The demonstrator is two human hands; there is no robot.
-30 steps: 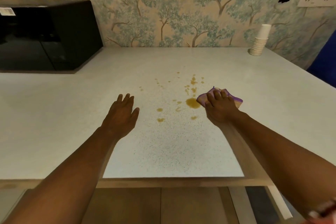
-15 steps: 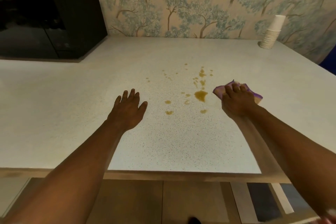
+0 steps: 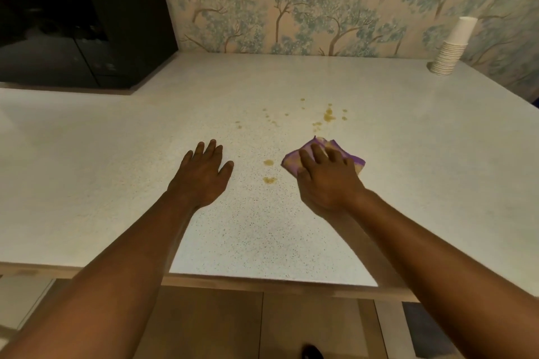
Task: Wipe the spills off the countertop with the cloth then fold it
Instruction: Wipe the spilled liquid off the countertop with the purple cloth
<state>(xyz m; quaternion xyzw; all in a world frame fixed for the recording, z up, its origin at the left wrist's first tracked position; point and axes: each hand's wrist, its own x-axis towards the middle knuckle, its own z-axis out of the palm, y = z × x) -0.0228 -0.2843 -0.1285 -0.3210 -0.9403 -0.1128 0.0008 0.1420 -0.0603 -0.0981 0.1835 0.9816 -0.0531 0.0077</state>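
Head view: the right hand (image 3: 326, 181) presses flat-fingered on the bunched cloth (image 3: 353, 159) mid-countertop (image 3: 116, 154), spills (image 3: 328, 116) toward the back edge, left hand (image 3: 201, 175) flat and empty; soft, light and limp, the cloth probably folds best taken by its corners.

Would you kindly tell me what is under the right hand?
The purple cloth, pressed against the countertop by the right hand. Whether anything lies beneath the cloth cannot be seen.
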